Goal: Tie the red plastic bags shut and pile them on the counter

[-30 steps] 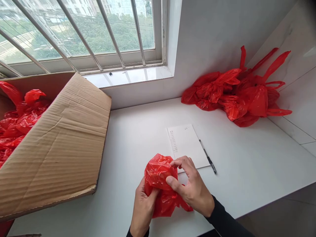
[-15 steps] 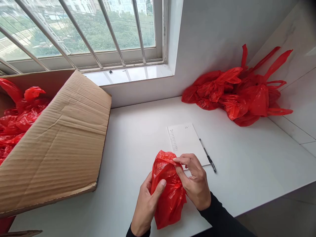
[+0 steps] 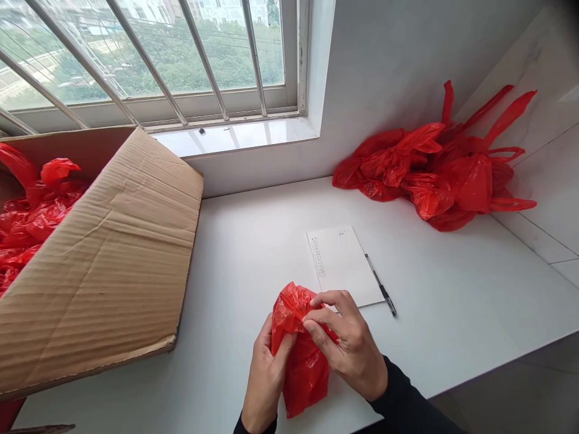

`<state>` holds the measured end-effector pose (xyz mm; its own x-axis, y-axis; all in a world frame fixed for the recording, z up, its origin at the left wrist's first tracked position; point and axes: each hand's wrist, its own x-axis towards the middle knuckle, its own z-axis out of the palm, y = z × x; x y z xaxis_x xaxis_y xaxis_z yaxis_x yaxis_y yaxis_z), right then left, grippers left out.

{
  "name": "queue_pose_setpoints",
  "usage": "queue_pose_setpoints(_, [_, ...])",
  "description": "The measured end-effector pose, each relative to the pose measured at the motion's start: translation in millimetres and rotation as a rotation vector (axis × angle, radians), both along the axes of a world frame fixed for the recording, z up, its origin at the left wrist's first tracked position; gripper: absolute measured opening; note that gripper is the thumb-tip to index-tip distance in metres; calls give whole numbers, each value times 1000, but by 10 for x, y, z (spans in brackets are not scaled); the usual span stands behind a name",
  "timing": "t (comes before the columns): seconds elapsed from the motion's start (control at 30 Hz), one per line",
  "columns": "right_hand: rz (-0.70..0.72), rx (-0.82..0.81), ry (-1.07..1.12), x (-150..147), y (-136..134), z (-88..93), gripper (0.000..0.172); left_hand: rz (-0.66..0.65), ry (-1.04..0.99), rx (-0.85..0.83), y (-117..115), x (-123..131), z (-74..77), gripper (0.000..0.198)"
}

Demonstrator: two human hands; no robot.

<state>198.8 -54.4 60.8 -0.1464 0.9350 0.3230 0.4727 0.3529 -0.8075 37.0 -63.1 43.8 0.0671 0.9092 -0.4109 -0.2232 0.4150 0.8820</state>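
Smooth tabletop [image 3: 244, 241]; left hand [image 3: 266, 372] and right hand [image 3: 355, 346] hold crinkled bag [image 3: 307, 377]

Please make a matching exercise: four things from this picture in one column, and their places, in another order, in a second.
1. Pen
2. Cardboard box
3. Heap of red bags
4. Red plastic bag

A. At the far right corner of the table
B. In the left hand and right hand
C. Just right of the notebook
D. At the picture's left side

Pairs: 1-C, 2-D, 3-A, 4-B
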Motion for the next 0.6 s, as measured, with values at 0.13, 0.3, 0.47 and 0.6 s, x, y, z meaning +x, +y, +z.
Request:
queue_pose_setpoints(0.13, [-23,-49,-59,-15,53,-8,32,-5,21,8,-13,3,6,44])
queue_pose_setpoints(0.3, [-75,-62,-124,-29,136,4,17,-62,150,25,-16,51,54,36])
queue_pose_setpoints(0.47, [-26,18,-78,-104,99,41,20,-126,287,89,-7,52,86,22])
queue_pose_setpoints(0.6, [82,107,-31,-108,-10,39,23,-32,253,63,7,-16,53,23])
